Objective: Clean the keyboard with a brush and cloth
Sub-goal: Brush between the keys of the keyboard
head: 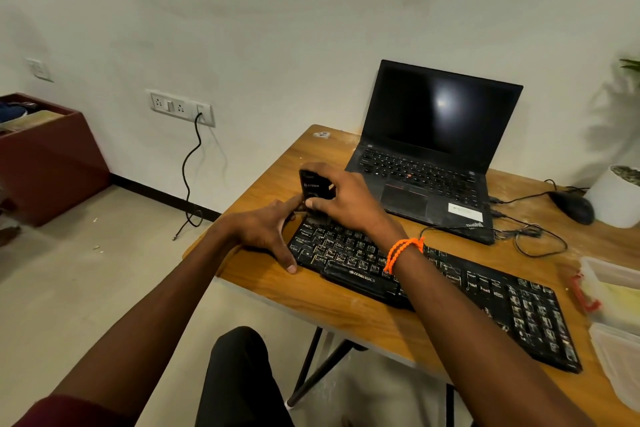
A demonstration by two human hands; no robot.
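Note:
A dusty black keyboard [485, 295] lies diagonally on the wooden table [346, 305]. My right hand [349, 199], with an orange band at the wrist, grips a black brush [313, 187] held upright over the keyboard's far left corner, bristles down on the keys. My left hand [266, 230] rests at the keyboard's left end, fingers spread, thumb on the front corner and a fingertip touching the brush. No cloth is in view.
An open black laptop [429, 156] stands behind the keyboard. A black mouse [573, 206], loose cables [533, 236] and a white plant pot [616, 194] sit at the back right. Clear plastic containers [613, 291] line the right edge. The table's left edge is close to my left hand.

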